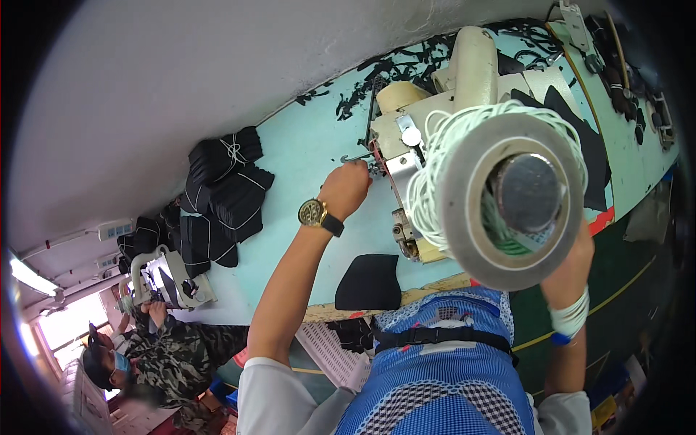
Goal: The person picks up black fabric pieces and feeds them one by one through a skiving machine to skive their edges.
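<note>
My left hand (346, 187), with a watch on its wrist, is closed at the left side of a cream sewing machine (475, 69). Its fingertips meet small metal parts there; what they pinch, if anything, is too small to make out. A thin hooked metal piece (354, 157) shows just beyond the fingers. Close to the camera, a grey ring-shaped roll (460, 214) with a bundle of white cord (428, 196) around it covers much of the machine. My right hand (569, 272) reaches up behind this roll, its fingers hidden. One black fabric piece (368, 283) lies at the near table edge.
Tied stacks of black fabric pieces (235, 196) stand left on the pale blue table (293, 130). Black scraps (355, 94) litter the far side. Scissors (533, 59) and dark fabric (580, 138) lie right of the machine. A co-worker (174, 362) sits lower left at another machine (170, 279).
</note>
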The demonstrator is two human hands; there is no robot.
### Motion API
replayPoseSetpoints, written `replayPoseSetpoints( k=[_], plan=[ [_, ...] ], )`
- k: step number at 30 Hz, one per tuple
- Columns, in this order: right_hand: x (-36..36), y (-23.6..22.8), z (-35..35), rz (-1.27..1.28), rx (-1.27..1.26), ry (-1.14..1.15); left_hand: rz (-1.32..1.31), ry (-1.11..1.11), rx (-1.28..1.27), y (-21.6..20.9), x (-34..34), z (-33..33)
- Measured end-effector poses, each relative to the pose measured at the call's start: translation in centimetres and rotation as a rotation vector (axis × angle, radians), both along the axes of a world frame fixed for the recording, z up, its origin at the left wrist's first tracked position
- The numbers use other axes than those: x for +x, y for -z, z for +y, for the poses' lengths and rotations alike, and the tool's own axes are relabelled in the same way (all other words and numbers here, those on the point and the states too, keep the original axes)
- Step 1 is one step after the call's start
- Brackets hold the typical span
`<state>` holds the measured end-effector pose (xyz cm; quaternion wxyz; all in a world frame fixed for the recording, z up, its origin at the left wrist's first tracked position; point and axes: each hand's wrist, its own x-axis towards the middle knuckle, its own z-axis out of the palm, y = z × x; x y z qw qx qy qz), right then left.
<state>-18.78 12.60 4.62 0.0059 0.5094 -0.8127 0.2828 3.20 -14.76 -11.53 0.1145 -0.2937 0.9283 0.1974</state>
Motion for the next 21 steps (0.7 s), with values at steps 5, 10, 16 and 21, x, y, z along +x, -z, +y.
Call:
replayPoseSetpoints(
  k=[5, 10, 16, 21],
  plan=[
    [4.0, 1.6, 2.3, -0.173, 0.036, -0.048, -0.013, 0.048, 0.058, -1.4, -1.0, -1.2],
    [5.6, 2.2, 2.3, -0.194, 0.033, -0.092, 0.032, 0.033, 0.071, -1.7, -0.8, -1.4],
    [6.7, 2.1, 2.5, -0.206, 0.022, -0.090, 0.098, -0.125, -0.102, 0.2, -1.3, 1.3],
    [9.5, 2.1, 2.9, -0.267, 0.021, -0.119, 0.329, 0.056, -0.170, 1.0, -1.0, 0.3]
  ],
)
